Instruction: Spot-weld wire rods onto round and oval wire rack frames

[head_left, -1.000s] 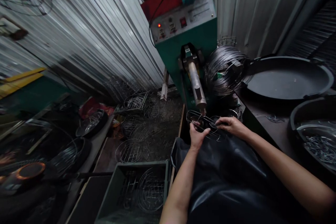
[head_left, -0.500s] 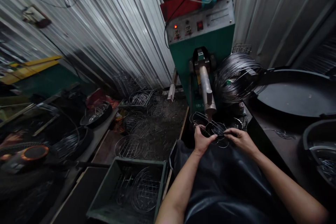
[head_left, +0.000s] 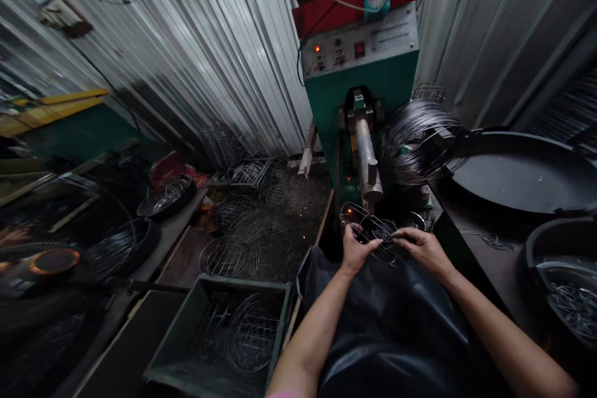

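Note:
Between my hands is a round wire rack (head_left: 366, 214), held just under the metal electrode arm (head_left: 367, 155) of a green spot welder (head_left: 321, 106). My left hand (head_left: 358, 250) grips the rack's near left side, thumb stretched along the wires. On the right, my right hand (head_left: 422, 250) pinches a thin wire at the rack's edge; the wire itself is hard to make out. Orange sparks glow by the rack's left rim. A black apron (head_left: 392, 329) covers my lap below.
A coil of wire (head_left: 417, 143) stands right of the welder, beside a wide black pan (head_left: 527, 168). Short wires fill a round tub (head_left: 532, 261) at far right. Finished-looking wire racks (head_left: 254, 333) lie in a green crate (head_left: 170, 357) at left. A blurred co-worker's hand (head_left: 13, 236) shows far left.
Sparks have appeared near the rack and over the floor to the left. The rack has tilted slightly under the electrode, and both hands keep their hold. The view has shifted a little.

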A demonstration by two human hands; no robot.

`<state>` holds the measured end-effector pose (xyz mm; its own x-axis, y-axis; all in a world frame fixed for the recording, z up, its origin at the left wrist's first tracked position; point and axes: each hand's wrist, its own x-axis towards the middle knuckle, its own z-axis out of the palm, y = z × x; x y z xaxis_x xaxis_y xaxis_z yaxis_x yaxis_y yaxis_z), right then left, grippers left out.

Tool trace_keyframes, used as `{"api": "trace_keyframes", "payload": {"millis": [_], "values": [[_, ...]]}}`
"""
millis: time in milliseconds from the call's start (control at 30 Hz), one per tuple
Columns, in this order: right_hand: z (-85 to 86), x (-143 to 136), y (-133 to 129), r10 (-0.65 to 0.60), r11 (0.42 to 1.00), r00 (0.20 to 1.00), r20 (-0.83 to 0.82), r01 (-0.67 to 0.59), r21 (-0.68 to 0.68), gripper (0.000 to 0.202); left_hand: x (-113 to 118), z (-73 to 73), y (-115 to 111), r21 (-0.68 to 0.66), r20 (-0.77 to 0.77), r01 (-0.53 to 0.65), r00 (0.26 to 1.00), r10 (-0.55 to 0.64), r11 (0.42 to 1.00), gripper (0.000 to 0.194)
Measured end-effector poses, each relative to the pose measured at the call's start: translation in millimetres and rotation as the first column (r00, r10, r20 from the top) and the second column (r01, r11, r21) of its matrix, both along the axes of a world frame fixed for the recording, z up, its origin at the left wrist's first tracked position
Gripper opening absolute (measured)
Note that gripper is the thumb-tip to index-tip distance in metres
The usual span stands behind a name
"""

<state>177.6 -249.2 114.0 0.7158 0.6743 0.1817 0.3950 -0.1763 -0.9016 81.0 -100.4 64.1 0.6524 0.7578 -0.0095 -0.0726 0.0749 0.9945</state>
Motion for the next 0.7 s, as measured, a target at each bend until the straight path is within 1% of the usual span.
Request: {"api": "trace_keyframes", "payload": {"millis": [67,133,167,267,367,433,533,600,700], "values": [[-0.6,0.9,-1.9,-0.029,0.999,0.997,0.068,0.027,0.036,0.038,0.9,-1.8,-1.8,-0.094,0.064,-0.029,0.997,0.035,0.995,0.051],[-2.5,3.0,-5.2,-0.030,0.999,0.988,0.151,0.027,0.021,0.047,3.1,-4.9,-3.9,-0.194,0.141,-0.055,0.986,0.083,0.979,0.046],[-3.7,4.3,-6.8,-0.011,1.000,0.981,0.196,0.013,-0.007,0.047,4.4,-6.8,-5.0,-0.239,0.173,-0.065,0.979,0.109,0.969,0.044],[-6.7,8.3,-7.4,0.058,0.995,0.937,0.344,-0.026,-0.095,0.034,8.8,-13.2,-7.3,-0.338,0.221,-0.094,0.959,0.176,0.936,0.043],[-6.1,12.5,0.0,0.073,0.988,0.854,0.515,0.008,-0.155,0.032,12.3,-16.9,-7.3,-0.420,0.233,-0.103,0.948,0.217,0.902,0.045],[-4.2,15.6,7.3,0.093,0.981,0.791,0.605,0.030,-0.190,0.031,13.8,-16.1,-6.2,-0.464,0.231,-0.106,0.944,0.235,0.880,0.047],[-1.2,19.6,17.2,0.125,0.971,0.716,0.687,0.052,-0.231,0.031,15.1,-11.0,-4.3,-0.502,0.203,-0.130,0.943,0.263,0.855,0.050],[0.5,21.0,21.8,0.144,0.964,0.687,0.712,0.065,-0.258,0.031,16.0,-7.4,-3.6,-0.518,0.179,-0.144,0.946,0.271,0.843,0.051],[4.2,20.9,25.9,0.157,0.947,0.672,0.723,0.106,-0.304,0.033,17.7,-5.1,-3.3,-0.527,0.154,-0.151,0.951,0.269,0.836,0.052]]}}
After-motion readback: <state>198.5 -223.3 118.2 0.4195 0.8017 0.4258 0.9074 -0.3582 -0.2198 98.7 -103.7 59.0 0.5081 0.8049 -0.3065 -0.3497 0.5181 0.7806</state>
